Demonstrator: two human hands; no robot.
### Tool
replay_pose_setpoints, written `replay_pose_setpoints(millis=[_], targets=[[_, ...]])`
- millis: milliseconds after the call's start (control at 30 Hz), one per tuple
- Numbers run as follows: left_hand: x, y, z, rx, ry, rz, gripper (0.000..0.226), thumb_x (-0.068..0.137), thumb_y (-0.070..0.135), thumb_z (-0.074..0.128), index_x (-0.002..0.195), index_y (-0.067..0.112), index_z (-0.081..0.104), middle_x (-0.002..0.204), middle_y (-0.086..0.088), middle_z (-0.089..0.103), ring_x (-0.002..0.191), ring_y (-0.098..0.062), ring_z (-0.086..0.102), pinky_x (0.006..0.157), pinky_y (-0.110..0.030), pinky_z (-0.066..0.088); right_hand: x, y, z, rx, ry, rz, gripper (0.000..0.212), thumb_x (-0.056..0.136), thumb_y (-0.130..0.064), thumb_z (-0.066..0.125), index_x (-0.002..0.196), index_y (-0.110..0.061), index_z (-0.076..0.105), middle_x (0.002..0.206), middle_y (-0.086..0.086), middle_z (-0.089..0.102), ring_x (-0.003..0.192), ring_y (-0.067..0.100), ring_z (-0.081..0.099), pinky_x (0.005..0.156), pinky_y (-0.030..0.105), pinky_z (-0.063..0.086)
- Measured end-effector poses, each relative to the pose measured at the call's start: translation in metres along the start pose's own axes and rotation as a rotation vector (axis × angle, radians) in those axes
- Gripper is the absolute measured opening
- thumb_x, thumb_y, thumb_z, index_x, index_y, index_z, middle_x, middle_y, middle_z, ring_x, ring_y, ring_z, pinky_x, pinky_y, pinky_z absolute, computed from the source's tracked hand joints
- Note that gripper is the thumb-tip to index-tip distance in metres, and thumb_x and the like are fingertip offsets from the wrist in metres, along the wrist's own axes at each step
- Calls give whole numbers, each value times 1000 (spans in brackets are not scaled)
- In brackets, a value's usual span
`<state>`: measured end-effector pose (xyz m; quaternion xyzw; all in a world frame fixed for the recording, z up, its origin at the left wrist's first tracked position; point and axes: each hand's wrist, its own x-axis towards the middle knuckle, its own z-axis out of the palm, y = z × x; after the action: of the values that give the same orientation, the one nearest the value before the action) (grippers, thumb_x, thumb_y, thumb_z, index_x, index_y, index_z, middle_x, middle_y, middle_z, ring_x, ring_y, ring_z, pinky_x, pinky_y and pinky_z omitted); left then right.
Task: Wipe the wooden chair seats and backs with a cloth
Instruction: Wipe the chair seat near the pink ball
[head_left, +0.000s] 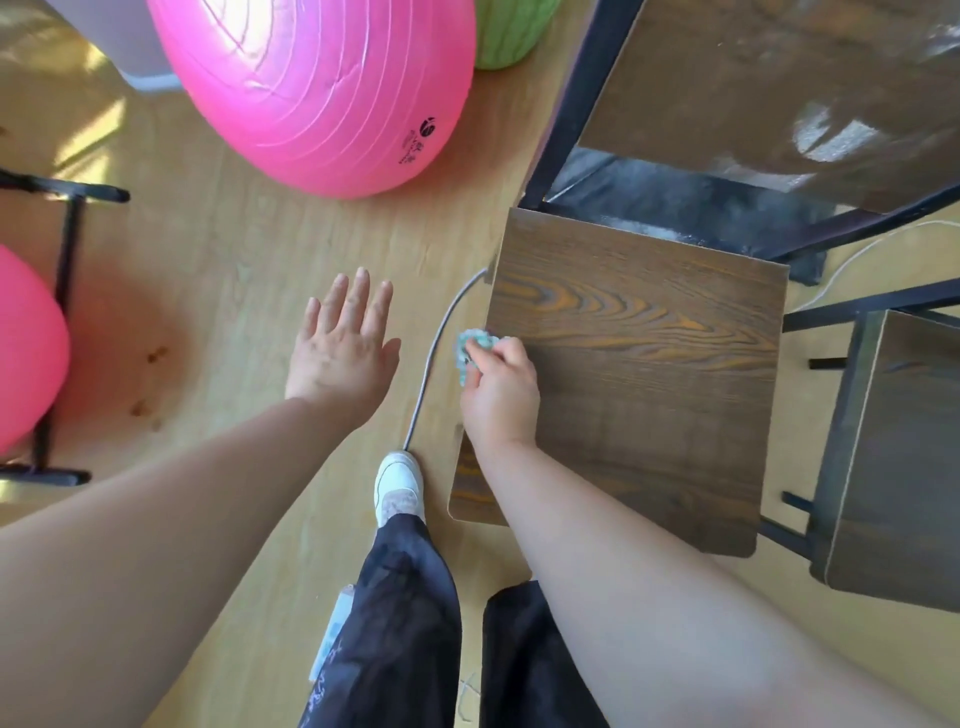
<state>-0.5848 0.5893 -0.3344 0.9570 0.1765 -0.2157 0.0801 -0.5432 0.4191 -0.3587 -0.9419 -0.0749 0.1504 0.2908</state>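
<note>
Seat (649, 374) of a wooden chair, seen from above, with dark grain and rounded corners. We see the right hand (501, 389) curled round a small blue-green cloth (475, 345), which it presses at the seat's left edge. Part of the cloth reaches past that edge. The left hand (343, 353) is spread wide over the floor (223, 249), palm down, fingers straight, holding nothing.

A strip of bare floor lies left of the seat, bounded farther off by a large pink ball (322, 88). A grey cable (436, 358) curves along this strip, just beside the seat edge, down to a white shoe (397, 483). The far edge of the seat lies close to the black frame of a glossy brown table (779, 88). On the right, a second chair (893, 457) stands just beside the seat with a narrow gap between them.

The fingers cover most of the cloth, so we cannot make out its shape. The right forearm hides the seat's near left edge. A second pink ball (26, 348) is cut off at the left border behind a black metal frame (62, 291), and we cannot tell whether the frame carries it. A green object (511, 31) is cut off at the top.
</note>
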Motion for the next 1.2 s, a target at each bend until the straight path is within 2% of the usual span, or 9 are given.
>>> replay_pose_setpoints(millis=[167, 233, 333, 467, 533, 667, 800, 933, 1200], targets=[[-2, -11, -15, 1, -8, 12, 66, 103, 42, 28, 158, 20, 0, 167, -5, -4, 153, -24, -6, 123, -45, 4, -3, -17, 9, 59, -52, 50, 32, 88, -5, 60, 116, -12, 72, 108, 8, 59, 97, 30, 58, 86, 38, 51], [-3, -7, -24, -1, -3, 35, 66, 104, 42, 28, 158, 20, -1, 167, -5, -6, 153, -23, -8, 124, -45, 3, -2, -18, 0, 111, -27, 68, 31, 89, -3, 60, 117, -9, 71, 109, 8, 59, 99, 25, 60, 91, 28, 46], [-1, 7, -35, 13, -6, 81, 65, 104, 42, 25, 158, 22, -6, 166, -4, -10, 152, -23, -11, 124, -44, 1, 5, -14, -21, 140, 51, 98, 29, 92, -5, 61, 119, -10, 71, 109, 6, 59, 96, 17, 60, 87, 14, 38], [7, 36, -46, 29, 3, 129, 64, 105, 42, 22, 157, 22, -8, 166, -4, -12, 152, -23, -13, 124, -44, -1, 22, 9, -56, 224, 157, 274, 28, 97, -12, 58, 122, -13, 69, 111, -3, 53, 96, 14, 59, 89, 21, 48], [12, 54, -47, 34, 5, 145, 63, 105, 42, 21, 157, 23, -9, 166, -3, -13, 152, -23, -14, 124, -44, -2, 33, 28, -77, 268, 212, 360, 27, 98, -14, 56, 123, -13, 68, 109, -7, 49, 92, 11, 57, 86, 20, 48], [19, 97, -43, 23, -6, 180, 63, 105, 41, 21, 157, 23, -9, 166, -3, -13, 152, -22, -15, 124, -44, -3, 58, 80, -128, 221, 327, 471, 29, 99, -17, 54, 123, -9, 68, 114, -2, 52, 94, 14, 57, 83, 17, 43], [26, 144, -41, 27, -6, 209, 63, 105, 40, 21, 157, 23, -10, 166, -3, -13, 152, -22, -15, 124, -43, -2, 89, 132, -179, 165, 400, 573, 33, 100, -24, 54, 127, -8, 64, 122, 3, 54, 107, 21, 60, 85, 22, 47], [42, 185, -40, 13, 2, 207, 63, 105, 40, 22, 157, 23, -8, 166, -1, -12, 152, -21, -14, 124, -42, -1, 124, 167, -211, 141, 388, 612, 35, 100, -28, 55, 130, -12, 63, 127, 5, 52, 111, 26, 60, 97, 34, 51], [71, 216, -31, 46, 7, 192, 62, 105, 42, 20, 158, 24, -7, 166, -2, -11, 152, -21, -13, 124, -43, 0, 171, 190, -222, 54, 305, 586, 36, 100, -29, 54, 132, -15, 60, 126, 7, 53, 115, 24, 59, 89, 31, 53]])
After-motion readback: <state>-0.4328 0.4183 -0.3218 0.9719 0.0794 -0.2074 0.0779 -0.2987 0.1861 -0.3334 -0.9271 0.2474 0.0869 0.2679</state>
